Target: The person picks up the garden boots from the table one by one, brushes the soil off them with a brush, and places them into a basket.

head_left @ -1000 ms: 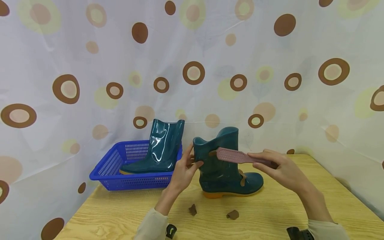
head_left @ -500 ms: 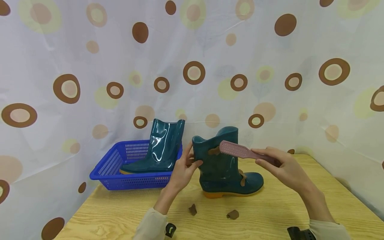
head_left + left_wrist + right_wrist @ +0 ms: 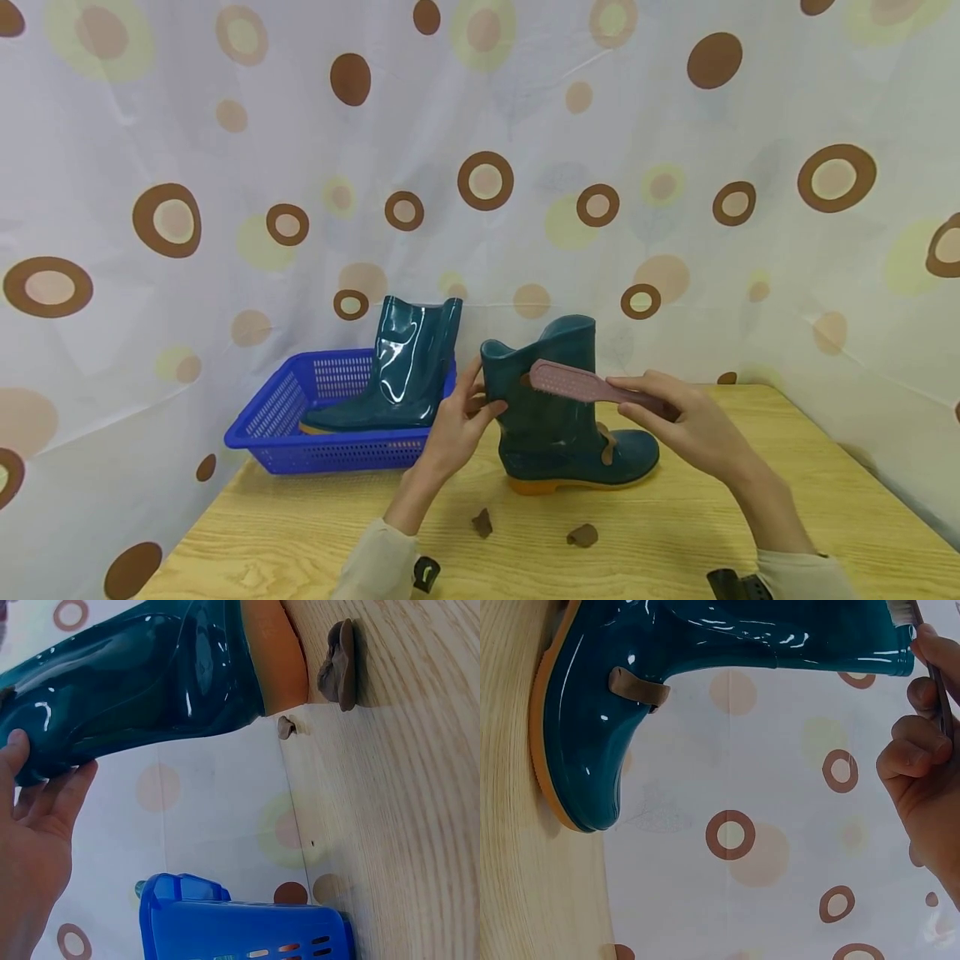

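- Here's your boot (image 3: pixel 546 429), upright on the table (image 3: pixel 697 525), set in from the far edge, its toe pointing toward the right edge.
- Your left hand (image 3: pixel 459 429) grips the shaft near its top, thumb on the near side; brace there, because hollow rubber will likely flex or tip under a push.
- Your right hand (image 3: pixel 693 421) grasps the pink brush (image 3: pixel 566 383) by its handle, the head over the upper shaft; how firmly the bristles press, you can't tell.
- A brown smear (image 3: pixel 525 379) peeks out past the brush head: short, flat strokes away from your left fingers should suit it.
- There's a brown strip (image 3: pixel 606 443) across the instep too; angle the bristles under its edge.
- Watch the two brown scraps (image 3: pixel 582 536) nearer you; best not to drag the boot over them.
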A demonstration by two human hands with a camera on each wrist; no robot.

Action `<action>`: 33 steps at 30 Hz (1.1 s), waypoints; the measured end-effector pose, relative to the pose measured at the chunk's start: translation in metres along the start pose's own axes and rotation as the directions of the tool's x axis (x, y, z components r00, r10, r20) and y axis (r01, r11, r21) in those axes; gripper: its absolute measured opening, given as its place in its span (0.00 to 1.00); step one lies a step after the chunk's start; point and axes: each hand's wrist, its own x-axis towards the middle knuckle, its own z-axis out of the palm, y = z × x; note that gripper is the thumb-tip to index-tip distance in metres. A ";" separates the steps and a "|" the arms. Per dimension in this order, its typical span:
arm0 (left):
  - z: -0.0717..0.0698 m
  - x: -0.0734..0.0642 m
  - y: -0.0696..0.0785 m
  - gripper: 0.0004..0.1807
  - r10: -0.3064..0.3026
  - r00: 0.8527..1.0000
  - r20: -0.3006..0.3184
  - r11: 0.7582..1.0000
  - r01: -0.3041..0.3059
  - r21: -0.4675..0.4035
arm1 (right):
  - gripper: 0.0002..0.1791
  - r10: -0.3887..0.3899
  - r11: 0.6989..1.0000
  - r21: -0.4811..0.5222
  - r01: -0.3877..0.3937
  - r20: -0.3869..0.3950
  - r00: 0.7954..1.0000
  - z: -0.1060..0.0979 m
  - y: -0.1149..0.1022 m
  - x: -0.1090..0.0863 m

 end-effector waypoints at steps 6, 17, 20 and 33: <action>0.000 0.000 -0.005 0.41 0.031 1.000 -0.007 1.000 -0.031 -0.003 | 0.21 0.031 0.999 -0.014 -0.031 0.020 0.999 -0.002 0.000 -0.002; 0.000 0.000 -0.006 0.40 0.029 0.999 -0.014 1.000 -0.029 0.003 | 0.20 0.075 0.997 0.019 -0.076 0.062 0.995 -0.005 0.001 -0.005; 0.001 0.000 -0.006 0.40 0.016 1.000 -0.014 1.000 -0.016 -0.003 | 0.20 0.066 0.997 0.028 -0.068 0.065 0.996 -0.006 0.001 -0.005; -0.004 -0.007 0.028 0.39 -0.009 1.000 0.015 1.000 0.009 -0.004 | 0.22 0.052 0.996 0.072 -0.057 0.066 0.996 -0.009 -0.003 -0.005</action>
